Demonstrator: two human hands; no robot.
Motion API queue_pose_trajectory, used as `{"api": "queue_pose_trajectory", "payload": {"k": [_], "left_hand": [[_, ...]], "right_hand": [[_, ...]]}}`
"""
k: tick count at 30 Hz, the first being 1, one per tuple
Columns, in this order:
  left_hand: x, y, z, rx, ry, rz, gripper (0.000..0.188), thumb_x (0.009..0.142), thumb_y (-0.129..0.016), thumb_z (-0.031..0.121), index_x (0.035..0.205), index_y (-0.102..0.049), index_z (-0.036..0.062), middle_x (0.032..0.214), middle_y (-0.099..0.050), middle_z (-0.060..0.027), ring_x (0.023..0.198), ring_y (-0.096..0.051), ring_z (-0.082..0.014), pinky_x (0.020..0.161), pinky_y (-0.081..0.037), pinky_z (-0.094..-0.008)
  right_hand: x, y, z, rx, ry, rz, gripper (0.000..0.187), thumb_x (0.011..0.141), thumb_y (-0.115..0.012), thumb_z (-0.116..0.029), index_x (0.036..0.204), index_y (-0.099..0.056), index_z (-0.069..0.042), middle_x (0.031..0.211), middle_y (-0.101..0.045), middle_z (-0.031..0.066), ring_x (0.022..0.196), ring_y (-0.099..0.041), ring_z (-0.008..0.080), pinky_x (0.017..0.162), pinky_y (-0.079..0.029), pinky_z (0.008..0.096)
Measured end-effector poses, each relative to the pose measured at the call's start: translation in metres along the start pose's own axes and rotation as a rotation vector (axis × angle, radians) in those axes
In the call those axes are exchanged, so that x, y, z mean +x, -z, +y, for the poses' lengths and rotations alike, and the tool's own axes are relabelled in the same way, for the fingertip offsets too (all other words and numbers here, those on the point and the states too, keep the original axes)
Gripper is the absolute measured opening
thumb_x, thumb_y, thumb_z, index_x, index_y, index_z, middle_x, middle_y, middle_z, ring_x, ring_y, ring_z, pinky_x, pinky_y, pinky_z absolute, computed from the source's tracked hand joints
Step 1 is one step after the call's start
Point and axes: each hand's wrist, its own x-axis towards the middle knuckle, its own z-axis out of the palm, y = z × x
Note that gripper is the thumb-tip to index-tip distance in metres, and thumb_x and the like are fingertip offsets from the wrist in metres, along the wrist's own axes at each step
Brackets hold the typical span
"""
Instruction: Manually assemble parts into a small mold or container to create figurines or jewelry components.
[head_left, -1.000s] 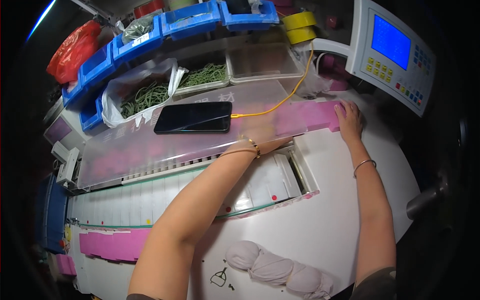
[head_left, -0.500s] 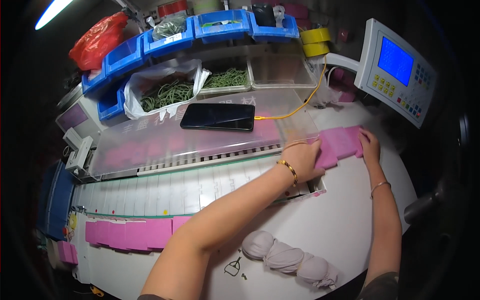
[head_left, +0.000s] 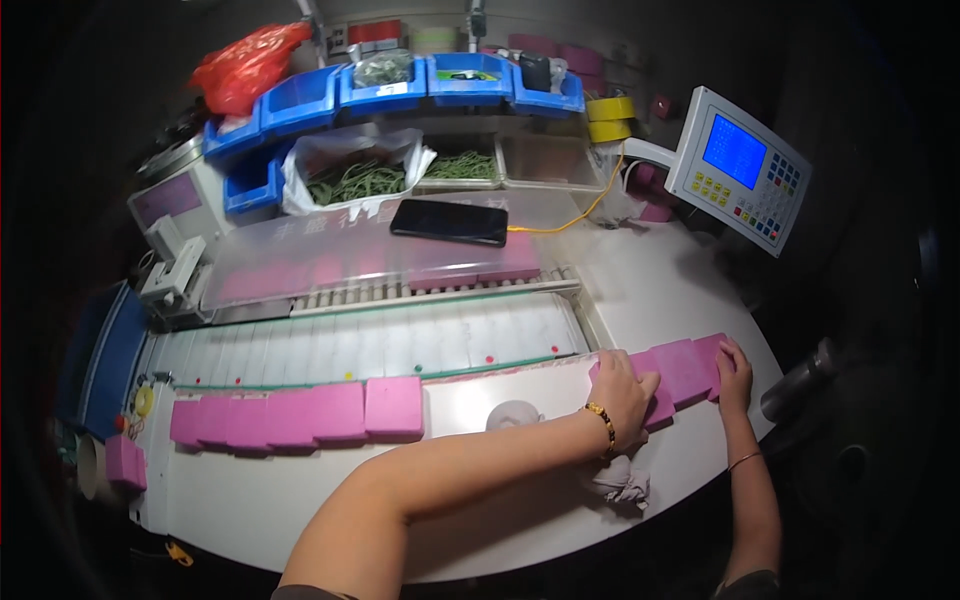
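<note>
At the right end of the white table, a short overlapping row of flat pink blocks [head_left: 682, 372] lies between my hands. My left hand [head_left: 626, 398] is closed over the row's left end. My right hand [head_left: 735, 376] grips its right end, fingers bent around the edge. Further left, a second row of pink blocks [head_left: 292, 415] lies overlapped along the front of the white slatted conveyor [head_left: 380, 345]. Under my left forearm lies a knotted pale cloth [head_left: 620, 485], mostly hidden by the arm.
A clear cover [head_left: 340, 250] spans rollers and more pink blocks, with a black phone [head_left: 449, 222] on top. Behind stand blue bins [head_left: 470, 88] and trays of green bands [head_left: 365, 183]. A control panel [head_left: 740, 165] stands back right; a dark cylinder [head_left: 797, 382] is beside the table's right edge.
Both hands have brought the short row of pink blocks nearer to me, beside the conveyor's front line. My left forearm now covers much of the cloth. The whole view has shifted.
</note>
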Motion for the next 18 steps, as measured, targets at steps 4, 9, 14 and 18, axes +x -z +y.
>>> {"api": "queue_pose_trajectory", "payload": {"k": [4, 9, 14, 18], "left_hand": [[-0.017, 0.003, -0.014, -0.193, 0.014, 0.020, 0.078, 0.076, -0.068, 0.062, 0.122, -0.053, 0.0012, 0.123, -0.054, -0.0289, 0.124, -0.046, -0.0415, 0.109, -0.027, -0.0536], [-0.078, 0.011, -0.065, -0.282, 0.009, 0.338, 0.082, 0.075, -0.072, 0.057, 0.130, -0.050, 0.0003, 0.136, -0.047, -0.0236, 0.134, -0.039, -0.0404, 0.115, -0.022, -0.0562], [-0.180, 0.045, -0.147, -0.232, 0.274, 0.165, 0.088, 0.067, -0.079, 0.055, 0.132, -0.049, 0.0033, 0.134, -0.046, -0.0192, 0.132, -0.039, -0.0389, 0.115, -0.021, -0.0559], [-0.235, 0.036, -0.188, -0.138, 0.414, -0.013, 0.094, 0.061, -0.081, 0.057, 0.133, -0.050, 0.0038, 0.131, -0.047, -0.0164, 0.131, -0.038, -0.0331, 0.115, -0.021, -0.0532]], "right_hand": [[-0.025, 0.005, -0.025, -0.187, -0.042, -0.006, 0.035, 0.097, -0.054, -0.028, 0.125, -0.063, -0.009, 0.141, -0.054, 0.0067, 0.133, -0.045, 0.0290, 0.110, -0.036, 0.0386], [-0.051, 0.008, -0.038, -0.363, 0.031, 0.006, 0.041, 0.099, -0.053, -0.033, 0.132, -0.059, -0.009, 0.147, -0.048, 0.0082, 0.141, -0.034, 0.0306, 0.116, -0.027, 0.0423], [-0.080, 0.006, -0.056, -0.133, 0.085, 0.083, 0.038, 0.099, -0.054, -0.026, 0.132, -0.058, -0.008, 0.146, -0.048, 0.0098, 0.142, -0.033, 0.0294, 0.117, -0.027, 0.0418], [-0.119, 0.005, -0.107, 0.077, 0.111, 0.091, 0.037, 0.097, -0.055, -0.018, 0.132, -0.057, -0.006, 0.146, -0.048, 0.0098, 0.141, -0.034, 0.0291, 0.117, -0.026, 0.0414]]}}
